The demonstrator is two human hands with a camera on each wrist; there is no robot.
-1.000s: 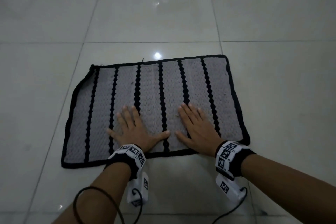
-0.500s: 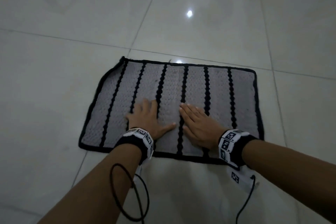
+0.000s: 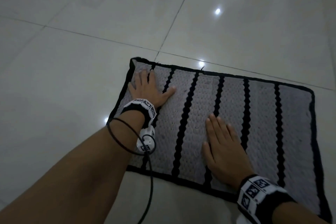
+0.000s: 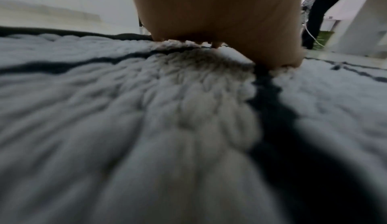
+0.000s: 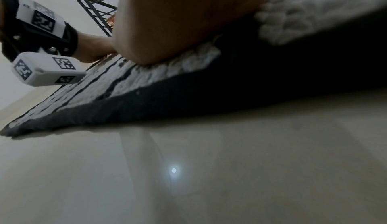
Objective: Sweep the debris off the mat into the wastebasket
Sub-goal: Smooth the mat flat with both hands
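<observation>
Nearest, right hand pressed flat, fingers straight, gripping nothing, on the near half of the grey woven rectangular mat with black stripes and black border. Farther off, left hand spread flat near the mat's far left corner, likewise holding nothing. Mat flat on glossy pale tiled floor, long axis left to right, stripes pointing away. Black cable looped over the mat's left edge. Beyond the mat's far edge, perhaps a dark metal railing, blurred.
</observation>
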